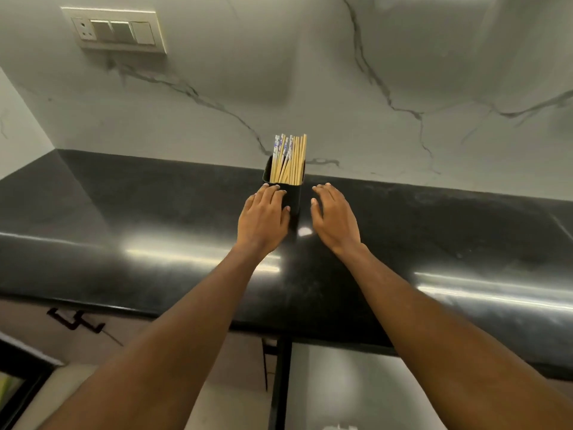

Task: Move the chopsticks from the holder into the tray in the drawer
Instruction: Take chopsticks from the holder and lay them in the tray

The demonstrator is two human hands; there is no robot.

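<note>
Chopsticks [290, 159] stand up straight in a black holder [295, 198], a full bunch of them (some have blue and white tops, the others are plain wood). The head camera looks down at the holder, which sits on a shiny black counter [155, 212], far back and close to the gray stone wall [217, 103]. The left hand [263, 221] touches the holder. Its fingers lie almost flat on the left side near the rim, and its thumb rests on the front. The right hand [336, 218] is just beside the holder on the other side, not touching it. Its fingers are loose and a bit spread, and it holds nothing. A switch plate [114, 31] is high up on the wall to the left. A black handle [76, 322] shows below the counter edge at the left.
</note>
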